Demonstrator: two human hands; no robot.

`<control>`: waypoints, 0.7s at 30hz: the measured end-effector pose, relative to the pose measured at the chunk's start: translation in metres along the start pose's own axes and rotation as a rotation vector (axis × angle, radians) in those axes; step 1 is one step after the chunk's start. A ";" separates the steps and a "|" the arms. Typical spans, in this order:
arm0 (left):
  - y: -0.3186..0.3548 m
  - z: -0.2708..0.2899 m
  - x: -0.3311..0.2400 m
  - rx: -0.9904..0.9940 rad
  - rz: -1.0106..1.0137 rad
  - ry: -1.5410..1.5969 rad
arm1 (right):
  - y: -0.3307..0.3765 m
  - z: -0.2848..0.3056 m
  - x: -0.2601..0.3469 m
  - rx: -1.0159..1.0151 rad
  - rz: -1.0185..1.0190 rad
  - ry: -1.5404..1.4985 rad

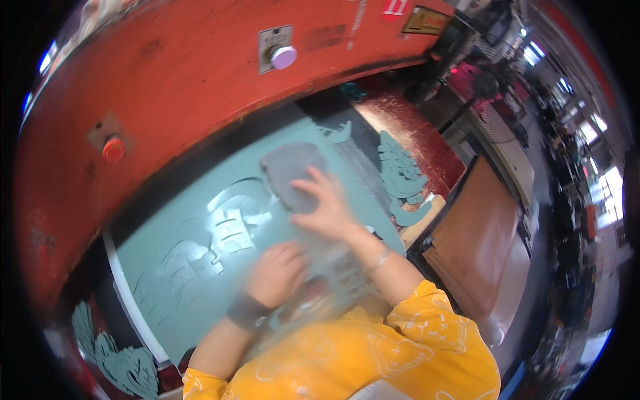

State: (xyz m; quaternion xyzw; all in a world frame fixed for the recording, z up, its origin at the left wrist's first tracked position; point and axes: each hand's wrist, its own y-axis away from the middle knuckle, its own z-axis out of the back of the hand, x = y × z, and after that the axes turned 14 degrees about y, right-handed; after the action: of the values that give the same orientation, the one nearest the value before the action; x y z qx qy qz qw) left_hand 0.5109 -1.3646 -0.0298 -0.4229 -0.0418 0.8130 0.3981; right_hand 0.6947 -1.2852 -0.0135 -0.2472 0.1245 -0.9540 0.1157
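Nearest the lens, yellow sleeves [400, 347], two of them, with a dark wristband [248, 311] on the left wrist and a thin bracelet [379, 260] on the right. Just beyond, on the teal sheet [200, 267] that covers the surface under the red press [167, 73]: left hand [277, 272], blurred, fingers curled loosely and resting on the sheet near its middle, probably gripping nothing, though hard to tell through the blur. Right hand [327, 207] flat and spread, fingertips pressing on the grey cut piece [293, 175] lying on the sheet's far part, close under the press; nothing clasped. To do this well: press evenly with flat fingers, keep the grey piece square to the outlines cut in the sheet, steady the sheet with the other hand, keep both hands clear of the press. Counted: one teal sheet, one grey piece, two piles of teal cut-outs, one right of the sheet [400, 177] and one left of it [127, 367], one red button [113, 149] and one pale knob [283, 57] on the press.
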 end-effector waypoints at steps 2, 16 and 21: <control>0.006 -0.006 -0.002 -0.013 0.033 0.014 | 0.003 0.010 -0.013 0.003 0.015 -0.162; -0.100 -0.001 0.009 -0.161 -0.339 -0.252 | -0.002 0.034 -0.075 0.066 -0.197 -1.461; -0.079 -0.005 0.023 -0.453 -0.212 -0.365 | -0.006 0.039 -0.084 0.076 -0.225 -1.618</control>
State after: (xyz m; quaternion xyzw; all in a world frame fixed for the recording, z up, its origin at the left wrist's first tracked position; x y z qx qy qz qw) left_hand 0.5548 -1.2968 -0.0159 -0.3412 -0.3363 0.7995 0.3622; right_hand 0.7847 -1.2634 -0.0155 -0.8662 -0.0556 -0.4899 0.0818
